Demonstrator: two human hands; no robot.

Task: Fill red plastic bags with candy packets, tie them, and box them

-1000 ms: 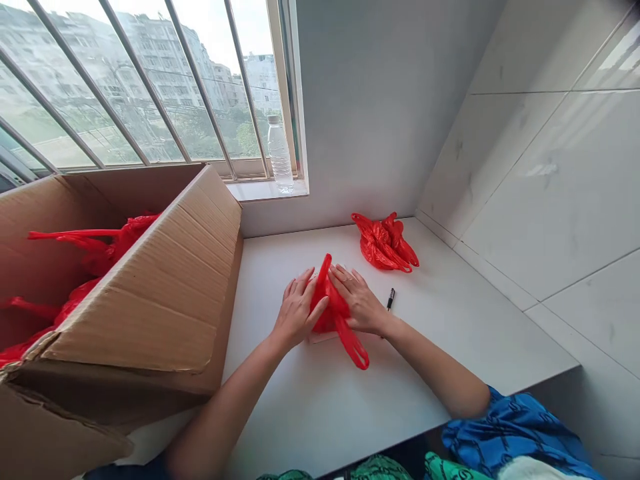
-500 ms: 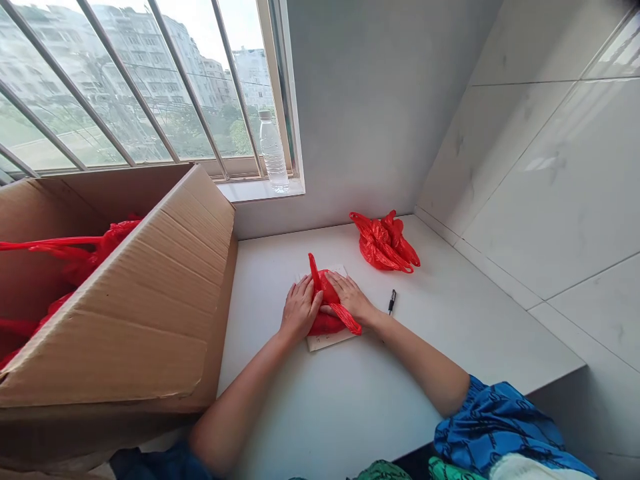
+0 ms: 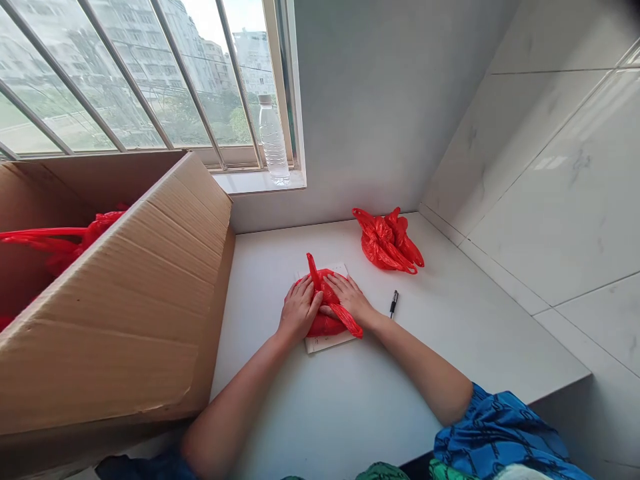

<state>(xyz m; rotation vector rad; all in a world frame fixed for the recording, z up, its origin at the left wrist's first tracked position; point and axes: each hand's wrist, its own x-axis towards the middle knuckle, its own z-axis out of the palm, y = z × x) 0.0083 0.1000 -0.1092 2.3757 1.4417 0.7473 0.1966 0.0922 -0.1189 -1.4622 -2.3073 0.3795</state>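
Your left hand (image 3: 299, 311) and right hand (image 3: 353, 299) both rest on a red plastic bag (image 3: 325, 308) near the middle of the white tabletop (image 3: 450, 320). The bag lies directly between and under your hands, pressed flat onto a pale card (image 3: 326, 341) whose near edge shows beneath it.

Hand state:
- Left hand: palm down, fingers together and extended, laid over the left part of the bag. It presses; it does not close around the bag.
- Right hand: palm down, fingers slightly spread, laid over the right part of the bag. Whether any finger pinches the plastic cannot be told.

One bag handle stands up between your hands; the other trails out below your right hand toward you.

Arm pose: both forearms reach forward from the lower edge of the view and converge on the bag, wrists low to the tabletop.

Surroundings:
- A black pen (image 3: 393, 303) lies just to the right of your right wrist, apart from it.
- A second crumpled red bag (image 3: 387, 241) lies farther back and to the right.
- An open cardboard box (image 3: 140, 293) stands on your left.
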